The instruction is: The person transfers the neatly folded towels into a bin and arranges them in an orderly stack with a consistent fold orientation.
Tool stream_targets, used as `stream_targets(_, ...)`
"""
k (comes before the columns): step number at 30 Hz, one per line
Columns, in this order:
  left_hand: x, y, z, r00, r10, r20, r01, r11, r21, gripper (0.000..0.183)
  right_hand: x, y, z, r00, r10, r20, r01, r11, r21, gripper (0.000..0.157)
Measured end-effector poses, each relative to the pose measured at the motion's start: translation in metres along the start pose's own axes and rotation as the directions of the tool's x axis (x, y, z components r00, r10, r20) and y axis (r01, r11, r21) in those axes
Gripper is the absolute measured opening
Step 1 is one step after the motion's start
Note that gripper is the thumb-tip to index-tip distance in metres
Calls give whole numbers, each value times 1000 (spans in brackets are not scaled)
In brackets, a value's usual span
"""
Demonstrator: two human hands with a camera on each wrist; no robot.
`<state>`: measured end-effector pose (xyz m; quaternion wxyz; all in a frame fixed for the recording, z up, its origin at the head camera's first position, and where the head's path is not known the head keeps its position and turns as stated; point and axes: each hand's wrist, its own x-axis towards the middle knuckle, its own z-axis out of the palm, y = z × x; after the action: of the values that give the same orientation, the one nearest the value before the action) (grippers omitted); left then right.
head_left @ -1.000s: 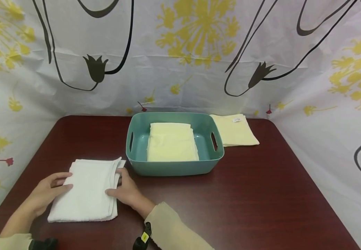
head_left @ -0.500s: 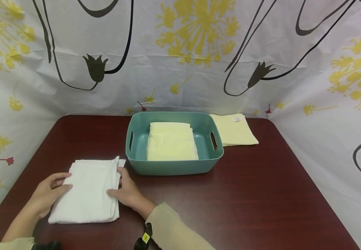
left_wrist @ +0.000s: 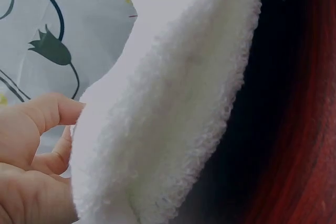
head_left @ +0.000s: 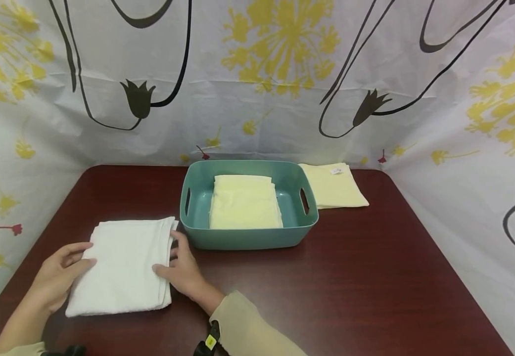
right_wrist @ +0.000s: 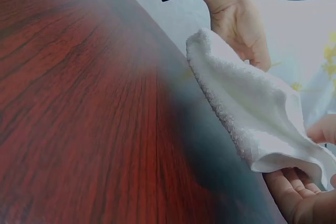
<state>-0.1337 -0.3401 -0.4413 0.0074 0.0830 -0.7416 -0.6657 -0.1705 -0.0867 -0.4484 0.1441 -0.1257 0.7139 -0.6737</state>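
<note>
A folded white towel [head_left: 121,269] is at the left of the table, spread between both hands. The left hand [head_left: 54,279] grips its left edge, thumb on top. The right hand [head_left: 187,271] grips the right edge, where several folded layers show, with the thumb on top and fingers underneath. In the left wrist view, the thick terry towel [left_wrist: 157,114] hides part of the left hand's fingers. Across the right wrist view, the towel [right_wrist: 247,103] sags a little between the hands, its near edge over a dark shadow.
A teal basket [head_left: 248,239] with side handle holes stands just right of and beyond the towel. Folded pale yellow cloth [head_left: 245,202] lies inside it. Another yellow cloth [head_left: 335,188] with a white tag lies behind its right side. The dark red table [head_left: 373,277] meets a patterned curtain [head_left: 257,118].
The towel has shifted slightly, its far edge away from me and its left edge leftward. The left hand has moved a little left with it. Both hands keep their grip.
</note>
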Motion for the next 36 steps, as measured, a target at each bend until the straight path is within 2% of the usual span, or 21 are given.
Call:
stream_targets(5,-1,5,0,1000,-17,-6,17,1000,15,32,-3,-4,-3,999,-44,28,45,999,-8,76)
stream_targets(13,-4,8,-6,1000,-27,1,27,997,-66,31,-6,-8,-5,981,-166,101,169,985,-28,86)
stream_targets(16,-6,10,-8,1000,-16,11,18,994,-112,32,-6,-9,-5,972,-202,119,211,975,-64,81)
stream_targets(20,-8,12,-8,1000,-21,10,22,992,-127,33,-8,-11,-5,966,-219,138,233,968,-97,66)
stream_targets(23,-10,15,-7,1000,-19,1,19,993,-115,33,-8,-13,-5,967,-213,142,226,971,-82,59)
stream_targets(28,-12,20,-6,1000,2,-8,-3,994,-105,33,-9,-20,-7,966,-215,141,224,973,-48,57)
stream_targets(31,-7,11,-13,1000,14,-10,-15,994,-109,35,-10,-25,-10,962,-232,143,239,970,-37,56)
stream_targets(36,10,-19,-33,999,38,-25,-40,994,-101,46,-12,-35,-13,959,-240,149,245,970,-15,57)
